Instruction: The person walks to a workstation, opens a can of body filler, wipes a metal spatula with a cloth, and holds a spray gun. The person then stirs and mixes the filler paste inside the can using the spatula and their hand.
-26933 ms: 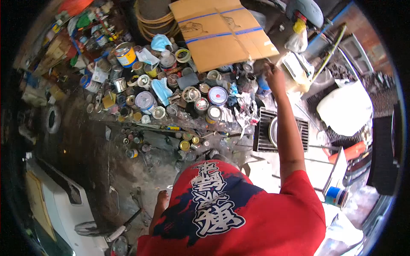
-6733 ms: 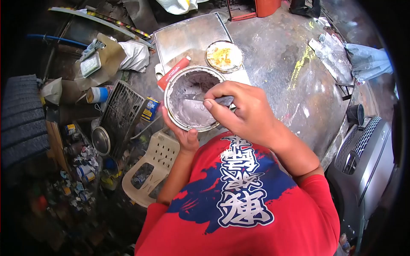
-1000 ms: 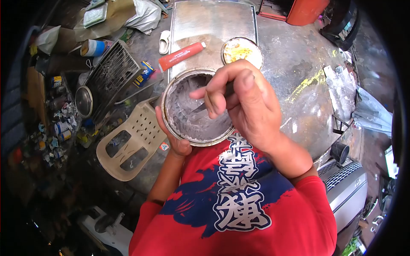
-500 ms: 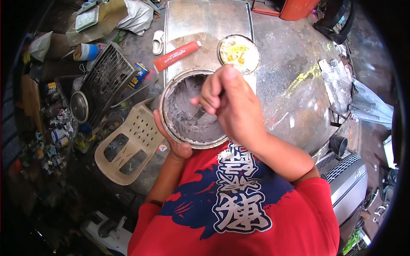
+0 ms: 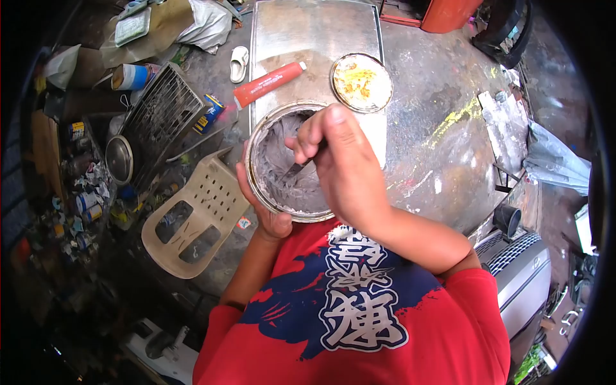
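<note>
A round metal can (image 5: 253,168) of thick grey paste (image 5: 282,144) is tilted so its mouth faces me. My left hand (image 5: 273,218) grips the can's lower left side, fingers behind it and thumb near the rim. Over the opening, my right hand (image 5: 340,154) is closed around a thin, dark metal spatula (image 5: 296,172). The spatula's blade reaches down into the paste; its handle is mostly hidden by my fingers. Beyond the can lie a red tube (image 5: 269,85) with white print and a round lid (image 5: 362,83) smeared with yellow-orange and white.
A pale metal panel (image 5: 314,32) lies under the tube and lid. At left stand a beige plastic chair (image 5: 192,218) and a dark grille (image 5: 160,106), with scattered cans and litter farther out. A silver car bumper (image 5: 523,269) is at right, near a small black cup (image 5: 507,219).
My right hand has moved slightly left and down and turned, so more of the spatula's blade shows. The can has shifted slightly, still in my left hand.
</note>
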`<state>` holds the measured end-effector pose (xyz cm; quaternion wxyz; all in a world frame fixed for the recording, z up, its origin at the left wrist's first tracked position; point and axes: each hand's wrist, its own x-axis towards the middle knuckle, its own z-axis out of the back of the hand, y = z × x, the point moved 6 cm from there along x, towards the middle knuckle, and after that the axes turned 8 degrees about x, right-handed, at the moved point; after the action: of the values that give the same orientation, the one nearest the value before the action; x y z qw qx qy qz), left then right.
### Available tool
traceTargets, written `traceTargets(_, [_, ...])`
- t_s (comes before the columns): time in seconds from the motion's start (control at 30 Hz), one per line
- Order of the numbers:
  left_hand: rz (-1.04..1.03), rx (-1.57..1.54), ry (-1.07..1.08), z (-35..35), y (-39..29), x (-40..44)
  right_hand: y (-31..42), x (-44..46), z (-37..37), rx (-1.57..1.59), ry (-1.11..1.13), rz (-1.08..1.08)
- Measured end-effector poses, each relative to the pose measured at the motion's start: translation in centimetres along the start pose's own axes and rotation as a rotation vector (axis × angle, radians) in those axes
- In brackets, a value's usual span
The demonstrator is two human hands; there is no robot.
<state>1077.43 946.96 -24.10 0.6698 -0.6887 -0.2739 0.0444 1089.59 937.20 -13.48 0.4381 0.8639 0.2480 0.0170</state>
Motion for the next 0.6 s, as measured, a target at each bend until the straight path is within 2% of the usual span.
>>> traceTargets(0.13, [0.065, -0.092, -0.068, 0.1, 0.7, -0.5, -0.4, 0.1, 0.4, -0.038, -0.012, 0.009])
traceTargets(0.37, [0.146, -0.126, -0.077, 0.8, 1.5, -1.4, 6.6, -0.5, -1.9, -0.172, 0.156, -0.029])
traceTargets(0.6, [0.106, -0.088, -0.114, 0.7, 1.2, -1.2, 3.5, -0.4, -0.6, -0.035, 0.083, -0.048])
